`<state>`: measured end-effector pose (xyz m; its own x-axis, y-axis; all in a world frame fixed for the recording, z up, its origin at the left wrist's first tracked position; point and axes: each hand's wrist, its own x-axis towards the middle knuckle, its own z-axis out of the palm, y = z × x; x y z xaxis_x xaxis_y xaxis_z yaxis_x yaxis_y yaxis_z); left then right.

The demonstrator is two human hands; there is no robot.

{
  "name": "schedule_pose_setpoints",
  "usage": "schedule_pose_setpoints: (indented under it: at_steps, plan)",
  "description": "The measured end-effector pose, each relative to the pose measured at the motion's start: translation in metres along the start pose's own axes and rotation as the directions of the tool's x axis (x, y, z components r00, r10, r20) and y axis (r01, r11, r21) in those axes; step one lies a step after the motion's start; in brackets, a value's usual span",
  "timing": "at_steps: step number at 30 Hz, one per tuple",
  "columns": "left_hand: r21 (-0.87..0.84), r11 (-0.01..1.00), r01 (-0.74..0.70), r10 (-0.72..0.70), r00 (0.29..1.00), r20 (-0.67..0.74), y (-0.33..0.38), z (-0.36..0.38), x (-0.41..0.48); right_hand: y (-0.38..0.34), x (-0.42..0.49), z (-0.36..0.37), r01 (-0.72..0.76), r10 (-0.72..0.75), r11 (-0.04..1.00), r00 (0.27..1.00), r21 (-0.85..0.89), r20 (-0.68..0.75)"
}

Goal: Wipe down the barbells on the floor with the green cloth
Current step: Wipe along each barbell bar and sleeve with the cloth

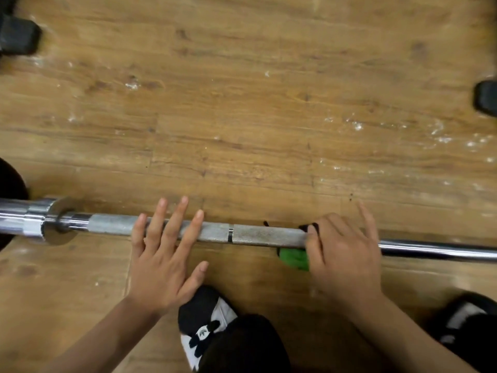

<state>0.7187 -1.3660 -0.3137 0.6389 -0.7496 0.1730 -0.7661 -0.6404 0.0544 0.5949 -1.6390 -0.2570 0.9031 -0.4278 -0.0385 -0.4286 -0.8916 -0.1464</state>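
A steel barbell (pixel 252 234) lies across the wooden floor from left to right, its thick sleeve and collar at the left edge. My left hand (pixel 164 254) rests flat on the knurled part, fingers straight and spread. My right hand (pixel 341 251) grips the bar further right, wrapped round the green cloth (pixel 294 259), which shows below the bar beside my thumb. A dark edge of the cloth peeks out above the bar. Most of the cloth is hidden under my palm.
My two black-and-white shoes (pixel 204 324) stand just in front of the bar. A black dumbbell head (pixel 18 36) sits at the top left and another dark object (pixel 486 98) at the right edge. The wooden floor (pixel 242 117) beyond the bar has white scuff marks.
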Motion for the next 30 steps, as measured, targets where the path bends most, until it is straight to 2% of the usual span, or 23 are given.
schedule_pose_setpoints:
  at_steps: [2,4,5,9,12,14,16,18,19,21,23,26,28,30]
  plan:
    - [0.003,0.999,0.033,-0.033,0.999,-0.028,0.004,0.005,0.0,0.026,-0.005,-0.008,-0.166,0.166,0.986,0.986,-0.014,-0.023]
    - [-0.009,0.998,0.054,-0.055,0.997,-0.045,0.007,0.009,0.002,0.004,0.001,0.001,-0.254,0.254,0.967,0.966,-0.006,-0.043]
    - [-0.007,0.998,0.059,-0.059,0.997,-0.043,0.007,0.008,0.003,-0.022,0.009,0.009,-0.22,0.22,0.975,0.975,0.011,-0.04]
    - [-0.015,0.999,0.034,-0.034,0.999,-0.017,0.002,0.005,0.012,-0.118,0.032,0.025,0.094,-0.092,0.989,0.995,0.117,-0.024]
    - [-0.009,1.0,0.013,-0.014,0.999,-0.036,-0.003,0.006,0.02,-0.077,0.026,0.018,0.132,-0.132,0.984,0.991,0.122,-0.005]
    - [-0.001,1.0,0.014,-0.014,0.997,-0.072,-0.004,0.01,0.025,-0.02,0.019,0.009,0.018,-0.018,0.999,1.0,0.041,0.004]
    - [-0.005,0.999,0.039,-0.039,0.994,-0.106,-0.003,0.013,0.031,0.02,0.018,0.0,-0.166,0.167,0.986,0.985,0.032,-0.033]
    - [-0.02,0.999,0.05,-0.052,0.993,-0.108,-0.002,0.012,0.037,0.014,0.025,0.003,-0.319,0.32,0.947,0.94,0.031,-0.114]
    - [-0.022,0.998,0.054,-0.056,0.993,-0.1,-0.002,0.011,0.041,-0.005,0.034,0.009,-0.34,0.341,0.94,0.931,0.033,-0.126]
    - [-0.014,0.998,0.055,-0.056,0.995,-0.078,-0.004,0.008,0.05,-0.062,0.054,0.02,-0.233,0.237,0.971,0.965,0.05,-0.11]
    - [-0.007,0.998,0.057,-0.058,0.996,-0.062,-0.008,0.006,0.06,-0.109,0.066,0.027,-0.038,0.048,0.995,0.993,0.092,-0.104]
    - [-0.009,0.999,0.052,-0.053,0.997,-0.056,-0.013,0.004,0.077,-0.091,0.078,0.021,0.152,-0.139,0.98,0.985,0.125,-0.106]
    - [-0.016,0.998,0.053,-0.054,0.996,-0.066,-0.016,0.005,0.087,-0.034,0.074,0.017,0.111,-0.101,0.993,0.981,0.051,-0.167]
    - [-0.02,0.999,0.051,-0.052,0.996,-0.074,-0.018,0.006,0.097,0.017,0.072,0.009,-0.048,0.051,0.999,0.98,0.02,-0.194]
